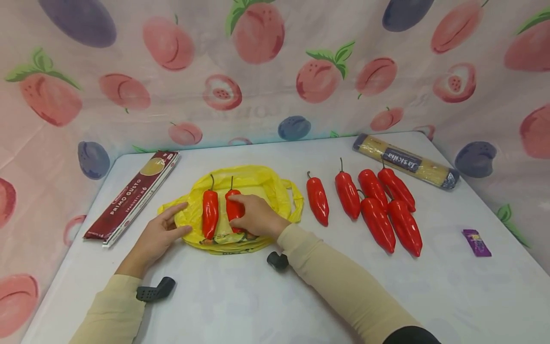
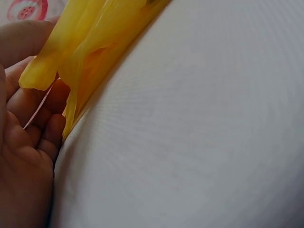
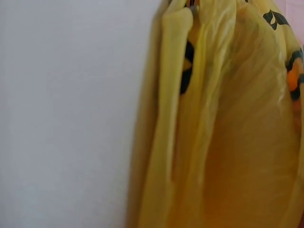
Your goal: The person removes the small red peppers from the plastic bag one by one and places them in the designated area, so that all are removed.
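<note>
A yellow plastic bag (image 1: 262, 179) lies spread on the table, with a red pepper (image 1: 210, 215) on its left part. Beside that one, my right hand (image 1: 257, 216) grips a second red pepper (image 1: 234, 206) between thumb and fingers, over the bag. At the bag's left edge is my left hand (image 1: 160, 237), thumb and forefinger apart and touching the plastic. The left wrist view shows the fingers of the left hand (image 2: 28, 123) loosely bent against a yellow fold (image 2: 85, 52). Yellow plastic (image 3: 247, 128) fills much of the right wrist view, where the right hand is hidden.
Several more red peppers (image 1: 378, 224) lie right of the bag. Behind them is a clear pack of spaghetti (image 1: 406, 161). A dark red spaghetti pack (image 1: 133, 196) lies at the left, a small purple packet (image 1: 477, 242) at the right. Fruit-print cloth (image 1: 266, 105) stands behind the table.
</note>
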Action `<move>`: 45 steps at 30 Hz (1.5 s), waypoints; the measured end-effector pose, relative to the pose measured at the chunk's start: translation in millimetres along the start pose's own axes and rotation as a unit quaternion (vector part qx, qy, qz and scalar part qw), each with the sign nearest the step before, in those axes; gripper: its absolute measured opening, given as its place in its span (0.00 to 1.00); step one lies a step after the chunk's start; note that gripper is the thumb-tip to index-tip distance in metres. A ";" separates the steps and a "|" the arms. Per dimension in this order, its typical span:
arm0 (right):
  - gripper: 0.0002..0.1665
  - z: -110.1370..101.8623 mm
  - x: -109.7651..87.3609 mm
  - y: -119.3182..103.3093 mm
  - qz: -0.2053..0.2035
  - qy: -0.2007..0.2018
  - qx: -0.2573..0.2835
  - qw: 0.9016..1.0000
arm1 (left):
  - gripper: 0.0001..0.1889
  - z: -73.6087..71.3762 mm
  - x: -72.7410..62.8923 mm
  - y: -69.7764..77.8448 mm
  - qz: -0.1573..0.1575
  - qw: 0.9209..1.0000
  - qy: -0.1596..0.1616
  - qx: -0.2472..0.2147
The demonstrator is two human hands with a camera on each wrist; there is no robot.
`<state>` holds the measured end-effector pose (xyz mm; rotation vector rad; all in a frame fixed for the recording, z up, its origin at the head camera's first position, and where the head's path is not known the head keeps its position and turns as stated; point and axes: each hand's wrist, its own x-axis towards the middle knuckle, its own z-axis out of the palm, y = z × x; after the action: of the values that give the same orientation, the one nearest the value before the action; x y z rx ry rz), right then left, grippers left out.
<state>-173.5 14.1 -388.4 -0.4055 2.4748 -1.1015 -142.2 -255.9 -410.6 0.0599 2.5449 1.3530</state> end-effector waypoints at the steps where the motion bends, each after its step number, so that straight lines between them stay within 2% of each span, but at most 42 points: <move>1: 0.39 -0.4 0.1 0.1 0.000 0.001 -0.001 1.000 | 0.40 0.1 0.2 -0.2 0.001 1.000 0.000 0.001; 15: 0.37 -6.7 2.6 6.4 0.005 0.023 -0.035 0.999 | 0.39 -0.2 0.6 0.7 0.007 1.000 0.001 0.006; 24: 0.37 -9.4 3.0 7.6 0.005 0.023 -0.032 0.999 | 0.39 -0.3 1.1 -0.7 0.010 1.000 0.006 0.022; 32: 0.37 -12.5 -0.1 4.8 -0.004 0.033 -0.022 0.999 | 0.39 -0.3 1.2 -0.8 0.007 1.000 0.005 0.019; 45: 0.37 -36.2 -12.4 -2.5 -0.015 0.056 -0.001 0.998 | 0.39 0.2 -0.2 1.2 0.005 1.000 0.002 0.017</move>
<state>-179.3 40.8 -361.5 -0.3913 2.5744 -1.1644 -142.0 -255.1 -409.7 0.0763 2.5745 1.3163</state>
